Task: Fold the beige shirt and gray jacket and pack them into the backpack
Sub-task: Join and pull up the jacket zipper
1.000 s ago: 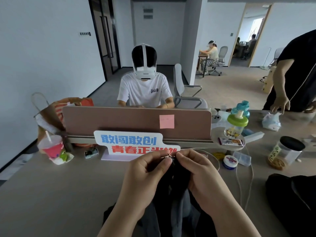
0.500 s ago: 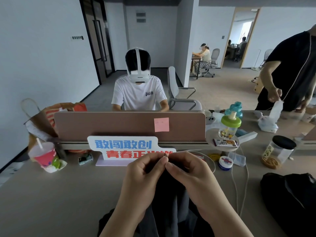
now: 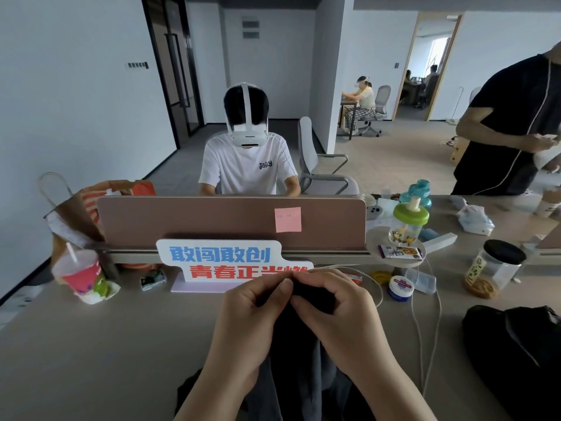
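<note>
Along the far edge of the counter [image 3: 121, 344] a clear jar [image 3: 494, 268] with a black lid holds a low layer of something brown, a pink cup [image 3: 80, 273] with a straw stands toward the left end, and the black backpack [image 3: 516, 354] lies at the right edge, its inside hidden. At the near edge the left hand [image 3: 252, 302] and right hand [image 3: 337, 305] are raised close together, each pinching the dark top of the gray jacket [image 3: 303, 360], which hangs down between the forearms.

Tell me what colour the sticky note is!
The sticky note is pink, clearest in the head view.
</note>
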A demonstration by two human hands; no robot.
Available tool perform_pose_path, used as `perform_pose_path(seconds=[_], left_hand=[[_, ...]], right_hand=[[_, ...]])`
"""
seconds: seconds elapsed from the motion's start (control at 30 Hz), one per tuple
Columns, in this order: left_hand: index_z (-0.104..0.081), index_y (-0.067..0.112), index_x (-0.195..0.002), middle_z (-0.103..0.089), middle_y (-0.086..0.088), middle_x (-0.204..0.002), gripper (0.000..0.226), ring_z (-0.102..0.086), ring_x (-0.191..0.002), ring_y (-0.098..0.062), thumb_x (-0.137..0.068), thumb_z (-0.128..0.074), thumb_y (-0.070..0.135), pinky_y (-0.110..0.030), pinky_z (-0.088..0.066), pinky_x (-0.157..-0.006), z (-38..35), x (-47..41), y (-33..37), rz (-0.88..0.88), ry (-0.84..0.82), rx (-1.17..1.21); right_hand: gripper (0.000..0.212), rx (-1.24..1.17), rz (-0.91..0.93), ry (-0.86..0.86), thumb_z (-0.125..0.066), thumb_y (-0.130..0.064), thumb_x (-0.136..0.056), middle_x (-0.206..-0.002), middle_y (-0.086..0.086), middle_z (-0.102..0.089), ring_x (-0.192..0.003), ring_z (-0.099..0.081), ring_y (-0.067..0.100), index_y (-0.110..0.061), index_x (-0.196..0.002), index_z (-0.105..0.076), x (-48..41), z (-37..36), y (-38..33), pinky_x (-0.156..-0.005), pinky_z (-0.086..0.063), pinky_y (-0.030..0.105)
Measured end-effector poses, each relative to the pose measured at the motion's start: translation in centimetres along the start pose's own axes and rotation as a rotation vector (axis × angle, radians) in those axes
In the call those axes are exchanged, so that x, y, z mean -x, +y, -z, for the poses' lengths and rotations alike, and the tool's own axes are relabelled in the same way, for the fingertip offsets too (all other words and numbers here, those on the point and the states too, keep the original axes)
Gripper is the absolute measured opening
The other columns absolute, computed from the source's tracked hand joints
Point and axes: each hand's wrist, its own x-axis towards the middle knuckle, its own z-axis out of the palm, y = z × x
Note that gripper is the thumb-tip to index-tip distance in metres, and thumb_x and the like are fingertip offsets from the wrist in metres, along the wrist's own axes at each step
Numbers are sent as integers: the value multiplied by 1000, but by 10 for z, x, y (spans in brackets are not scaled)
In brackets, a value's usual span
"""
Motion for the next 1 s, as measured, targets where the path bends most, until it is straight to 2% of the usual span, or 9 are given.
perform_pose_path(seconds=[0.13,0.2,0.3,0.37,0.5,0.6,0.73,0.9,1.0], left_hand=[[-78,28,-90,-75,5,-99,34,-68,-101,-10,-91,-56,3,-33,-48,-96,1,3,3,19,-17,0],[-78,29,-92,-75,6,-101,35,-68,-103,-9,-91,-56,2,-30,-47,-95,-1,5,5,27,-48,9],[-78,29,-84,-76,6,-95,33,-70,-94,-7,-88,-60,2,-16,-51,-79,-3,8,9,32,-58,23],[-77,27,-81,-76,6,-90,29,-71,-88,-6,-87,-63,2,-12,-52,-71,-3,9,12,15,-41,16],[-78,30,-75,-76,5,-86,34,-71,-84,-5,-85,-63,1,-12,-52,-72,-3,12,17,-31,-25,13],[-78,36,-79,-76,6,-88,39,-71,-87,-6,-85,-61,1,-13,-52,-75,-3,15,22,-74,-47,-9],[-78,33,-81,-76,8,-86,35,-71,-84,-3,-85,-62,2,-9,-50,-70,-3,20,28,-96,-65,-24],[-69,30,-76,-74,-2,-77,26,-71,-74,-11,-77,-71,4,-16,-51,-65,-2,22,29,-49,-49,-6],[-59,18,-78,-75,-9,-79,21,-72,-73,-20,-75,-71,1,-26,-52,-69,-2,23,30,12,-69,38]], right_hand=[[28,-54,-36,48,-75,-7,-76,-86,-21,-72,-87,-65,-5,-34,-84,-71,1,1,0,-77,-49,9],[21,-130,-55,96,-70,-3,-81,-82,-14,-73,-79,-67,0,-24,-81,-74,0,1,0,-73,-50,14],[24,-365,-149,136,-61,3,-86,-75,0,-74,-72,-66,8,-15,-74,-73,0,4,-3,-69,-51,20],[22,-476,-205,149,-60,0,-88,-77,6,-74,-74,-65,12,-12,-75,-73,0,7,-5,-72,-50,26],[20,-550,-227,124,-60,-7,-89,-82,11,-74,-79,-64,21,-17,-79,-74,3,13,-9,-80,-49,41],[12,-556,-207,75,-65,-12,-87,-76,6,-73,-69,-60,13,-13,-80,-75,6,19,-16,-70,-46,32],[20,-445,-109,79,-61,-6,-87,-69,-2,-73,-63,-64,5,-15,-77,-76,8,25,-21,-61,-48,16],[21,-384,-94,57,-63,-6,-86,-74,-2,-75,-68,-66,5,-21,-80,-76,9,27,-22,-63,-51,17],[22,-400,-112,46,-63,-5,-86,-75,-2,-75,-70,-68,6,-20,-75,-76,10,28,-24,-66,-53,17]])
